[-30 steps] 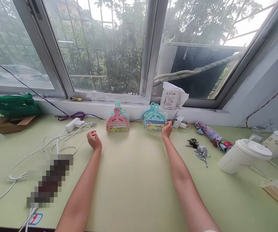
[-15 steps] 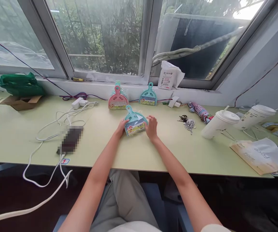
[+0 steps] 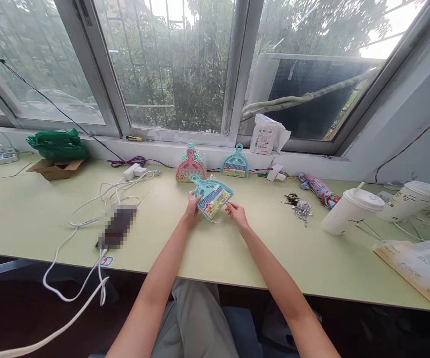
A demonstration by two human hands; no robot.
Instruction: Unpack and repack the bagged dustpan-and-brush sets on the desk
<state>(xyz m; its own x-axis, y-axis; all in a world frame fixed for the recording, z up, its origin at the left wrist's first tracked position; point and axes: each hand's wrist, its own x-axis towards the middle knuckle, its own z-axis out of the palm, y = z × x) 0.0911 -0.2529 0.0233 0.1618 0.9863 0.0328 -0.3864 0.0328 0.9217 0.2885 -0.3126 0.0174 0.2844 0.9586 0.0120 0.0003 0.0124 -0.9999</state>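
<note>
A teal toy dustpan with a brush in it (image 3: 211, 191), in clear wrapping with a printed label, is tilted above the table, its handle towards the upper left. My left hand (image 3: 191, 209) grips its left edge, thumb on the front. At the lower right corner, the fingers of my right hand (image 3: 237, 214) are pinched together at the wrapping's edge. Just behind stands a row of similar sets with a pink dustpan (image 3: 190, 166) in front. Another teal dustpan set (image 3: 235, 163) leans against the wall below the window.
On the left lie a phone (image 3: 117, 227), white cables and a charger (image 3: 135, 171). A green bag (image 3: 58, 144) sits on a cardboard box. To the right are keys (image 3: 299, 208), a folded umbrella (image 3: 320, 190), white cups (image 3: 353, 211) and a paper bag (image 3: 420, 268). A tissue pack (image 3: 265, 136) rests on the sill.
The held teal dustpan set has tilted clockwise, its handle now leaning left. My right hand has slid from its right side to the lower right corner. The view has tipped upward.
</note>
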